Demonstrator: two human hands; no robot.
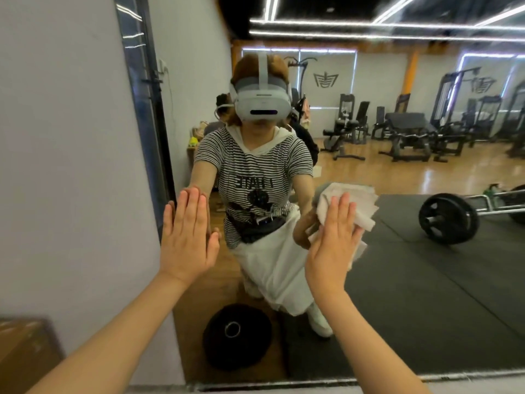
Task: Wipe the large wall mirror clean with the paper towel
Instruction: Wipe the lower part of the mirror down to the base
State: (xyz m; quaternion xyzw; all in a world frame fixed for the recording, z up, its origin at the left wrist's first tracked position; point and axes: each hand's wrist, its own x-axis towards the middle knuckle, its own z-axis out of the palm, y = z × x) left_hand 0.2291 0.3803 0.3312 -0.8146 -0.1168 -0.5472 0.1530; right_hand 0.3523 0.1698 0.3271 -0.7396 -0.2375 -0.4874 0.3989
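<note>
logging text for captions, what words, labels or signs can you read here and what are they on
"I HATE", seen mirror-reversed, on the striped t-shirt reflected in the wall mirror.
Dark emblem signs on the reflected far wall: a logo shape, no letters I can read.
Headset, paper towel under the right hand, barbell plate: no readable text.
The left hand lies flat at the mirror's edge, hiding no text.
</note>
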